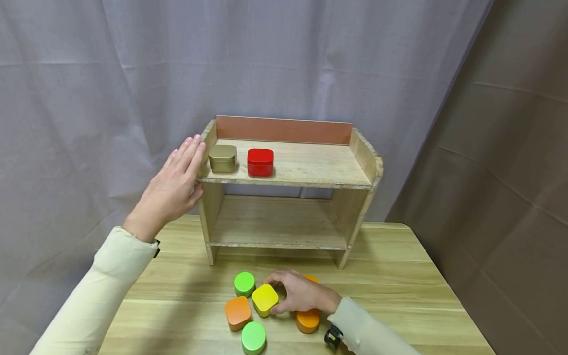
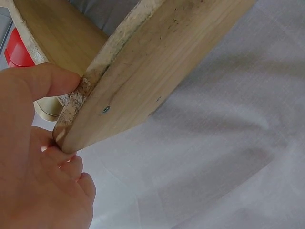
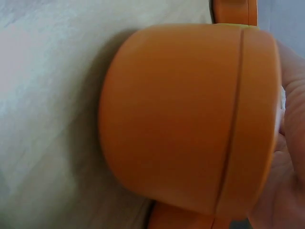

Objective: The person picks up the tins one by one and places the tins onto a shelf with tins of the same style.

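Note:
My left hand (image 1: 173, 185) grips the left side panel of a two-tier wooden shelf (image 1: 284, 222). In the left wrist view, its thumb presses the panel edge (image 2: 78, 93) and the fingers lie at the rounded corner. A gold lidded box (image 1: 223, 159) and a red lidded box (image 1: 260, 162) stand on the upper tier, close to that hand. Down on the table, my right hand (image 1: 299, 291) has thumb and fingers curled round a yellow lidded box (image 1: 265, 298). An orange round lidded box (image 3: 181, 114) fills the right wrist view, beneath the hand.
Around the yellow box stand two green round boxes (image 1: 244, 284) and an orange squarish box (image 1: 238, 312). Another orange round box (image 1: 312, 279) is partly hidden behind the right hand. A grey curtain (image 1: 284, 59) hangs behind the shelf, and a brown one (image 1: 501, 172) at right.

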A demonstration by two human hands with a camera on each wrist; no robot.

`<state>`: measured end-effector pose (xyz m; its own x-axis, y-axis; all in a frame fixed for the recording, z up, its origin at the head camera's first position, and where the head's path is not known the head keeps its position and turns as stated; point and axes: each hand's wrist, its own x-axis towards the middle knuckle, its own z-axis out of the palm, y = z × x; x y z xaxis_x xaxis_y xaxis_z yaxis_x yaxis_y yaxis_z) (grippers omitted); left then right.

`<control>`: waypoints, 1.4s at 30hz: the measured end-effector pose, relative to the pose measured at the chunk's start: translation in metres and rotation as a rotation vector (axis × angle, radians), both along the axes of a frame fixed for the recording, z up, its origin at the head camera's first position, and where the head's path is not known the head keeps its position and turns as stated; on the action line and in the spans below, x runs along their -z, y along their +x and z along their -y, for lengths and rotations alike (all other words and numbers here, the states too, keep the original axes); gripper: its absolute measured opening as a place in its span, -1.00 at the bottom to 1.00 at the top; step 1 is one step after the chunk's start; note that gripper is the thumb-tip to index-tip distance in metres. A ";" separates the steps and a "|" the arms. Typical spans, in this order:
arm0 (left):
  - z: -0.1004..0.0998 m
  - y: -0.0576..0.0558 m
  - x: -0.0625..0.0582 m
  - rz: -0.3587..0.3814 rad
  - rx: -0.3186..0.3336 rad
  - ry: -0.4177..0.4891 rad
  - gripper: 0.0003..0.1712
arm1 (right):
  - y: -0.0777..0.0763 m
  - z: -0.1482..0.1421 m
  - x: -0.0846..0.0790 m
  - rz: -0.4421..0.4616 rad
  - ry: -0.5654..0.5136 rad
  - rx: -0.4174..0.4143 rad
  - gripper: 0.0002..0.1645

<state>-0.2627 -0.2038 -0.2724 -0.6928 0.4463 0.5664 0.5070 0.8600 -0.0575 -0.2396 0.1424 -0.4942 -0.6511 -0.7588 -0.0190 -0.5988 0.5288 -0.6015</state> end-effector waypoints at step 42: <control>0.001 -0.001 -0.001 0.008 -0.001 -0.006 0.07 | 0.034 -0.033 -0.073 -0.155 -0.196 0.035 -0.37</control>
